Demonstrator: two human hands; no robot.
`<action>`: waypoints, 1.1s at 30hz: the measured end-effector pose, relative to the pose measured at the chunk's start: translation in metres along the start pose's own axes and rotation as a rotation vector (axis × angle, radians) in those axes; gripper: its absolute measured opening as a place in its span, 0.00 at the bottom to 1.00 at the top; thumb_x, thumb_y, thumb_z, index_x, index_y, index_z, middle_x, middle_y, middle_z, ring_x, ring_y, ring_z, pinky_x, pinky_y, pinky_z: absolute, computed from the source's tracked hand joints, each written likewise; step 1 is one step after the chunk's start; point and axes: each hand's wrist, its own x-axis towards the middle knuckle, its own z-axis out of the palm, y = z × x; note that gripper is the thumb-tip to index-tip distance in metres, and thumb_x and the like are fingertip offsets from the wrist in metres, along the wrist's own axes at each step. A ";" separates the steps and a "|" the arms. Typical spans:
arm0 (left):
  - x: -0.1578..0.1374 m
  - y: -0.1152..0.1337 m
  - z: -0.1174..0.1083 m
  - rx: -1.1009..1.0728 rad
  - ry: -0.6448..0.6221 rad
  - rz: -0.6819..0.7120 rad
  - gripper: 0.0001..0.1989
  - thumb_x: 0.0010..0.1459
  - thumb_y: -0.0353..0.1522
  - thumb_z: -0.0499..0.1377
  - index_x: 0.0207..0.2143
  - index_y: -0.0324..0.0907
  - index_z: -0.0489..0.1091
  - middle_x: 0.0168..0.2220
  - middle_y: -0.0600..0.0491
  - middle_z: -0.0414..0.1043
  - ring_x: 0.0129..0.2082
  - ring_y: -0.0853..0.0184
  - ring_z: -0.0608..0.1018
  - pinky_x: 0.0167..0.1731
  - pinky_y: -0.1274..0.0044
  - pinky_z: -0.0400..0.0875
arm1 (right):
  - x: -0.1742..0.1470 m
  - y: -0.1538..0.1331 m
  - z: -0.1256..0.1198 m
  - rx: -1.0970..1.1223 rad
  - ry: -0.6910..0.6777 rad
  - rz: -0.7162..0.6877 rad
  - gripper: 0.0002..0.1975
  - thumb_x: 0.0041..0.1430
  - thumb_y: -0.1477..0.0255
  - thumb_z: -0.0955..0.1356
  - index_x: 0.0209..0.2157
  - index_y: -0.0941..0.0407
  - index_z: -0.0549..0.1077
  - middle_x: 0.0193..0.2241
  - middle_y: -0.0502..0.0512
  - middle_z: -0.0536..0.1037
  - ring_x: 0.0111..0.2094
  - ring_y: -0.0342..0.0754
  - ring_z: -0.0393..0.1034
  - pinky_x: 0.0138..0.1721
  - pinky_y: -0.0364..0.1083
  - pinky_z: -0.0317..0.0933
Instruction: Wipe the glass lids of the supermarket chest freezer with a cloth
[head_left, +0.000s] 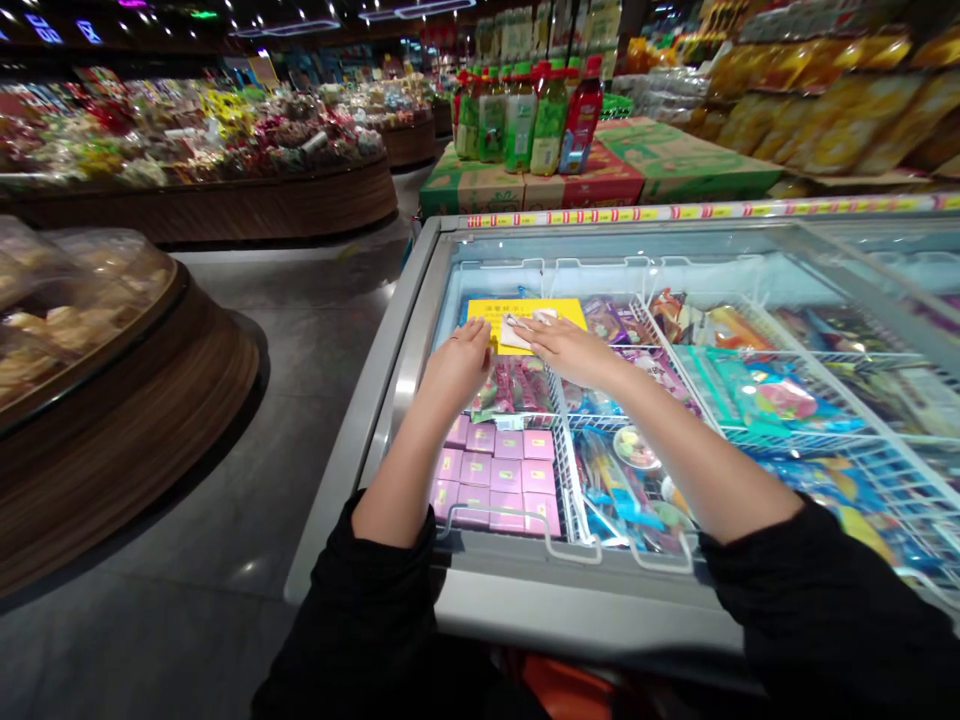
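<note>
A yellow sign (525, 308) with dark printed characters lies on the freezer's glass top (487, 275). On it is a folded white cloth (517, 331), partly covered by the fingers of my right hand (570, 348), which presses and holds it against the sign. My left hand (459, 362) rests at the sign's left edge, fingers stretched out and palm down, with nothing visible in it. Beneath the glass, pink boxes (507, 477) and bagged frozen goods (517, 384) sit in white wire baskets (564, 470).
Green and red bottles (520, 120) stand on cardboard cases (570, 180) behind the freezer. A round wooden display (112, 400) with wrapped food curves in from the left. Farther back is a long candy stand (225, 195). Grey floor (300, 330) runs between them.
</note>
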 end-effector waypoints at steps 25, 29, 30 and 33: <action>0.000 -0.006 0.005 0.047 0.036 -0.036 0.23 0.71 0.24 0.53 0.67 0.32 0.66 0.70 0.36 0.64 0.72 0.57 0.67 0.71 0.64 0.62 | 0.096 0.019 0.015 0.009 0.040 0.111 0.30 0.76 0.59 0.54 0.71 0.50 0.66 0.73 0.49 0.62 0.75 0.61 0.52 0.75 0.64 0.47; -0.001 -0.003 0.003 0.064 0.014 -0.039 0.23 0.72 0.24 0.53 0.66 0.29 0.66 0.70 0.35 0.65 0.72 0.56 0.67 0.72 0.66 0.61 | 0.096 0.010 0.017 0.033 -0.026 0.017 0.29 0.76 0.59 0.53 0.71 0.48 0.66 0.73 0.47 0.62 0.75 0.58 0.50 0.76 0.61 0.44; -0.001 -0.002 0.003 0.067 0.011 -0.038 0.23 0.72 0.24 0.53 0.66 0.28 0.66 0.70 0.34 0.65 0.72 0.55 0.67 0.72 0.65 0.61 | 0.090 0.012 0.015 0.041 -0.039 0.002 0.29 0.76 0.59 0.53 0.71 0.48 0.67 0.73 0.46 0.61 0.76 0.58 0.50 0.76 0.61 0.44; -0.001 -0.002 0.004 0.069 0.002 -0.038 0.22 0.72 0.24 0.53 0.66 0.28 0.66 0.69 0.34 0.65 0.72 0.55 0.67 0.72 0.64 0.62 | 0.073 0.023 0.010 0.056 -0.048 0.023 0.29 0.75 0.60 0.53 0.71 0.46 0.66 0.74 0.45 0.60 0.76 0.58 0.48 0.75 0.64 0.45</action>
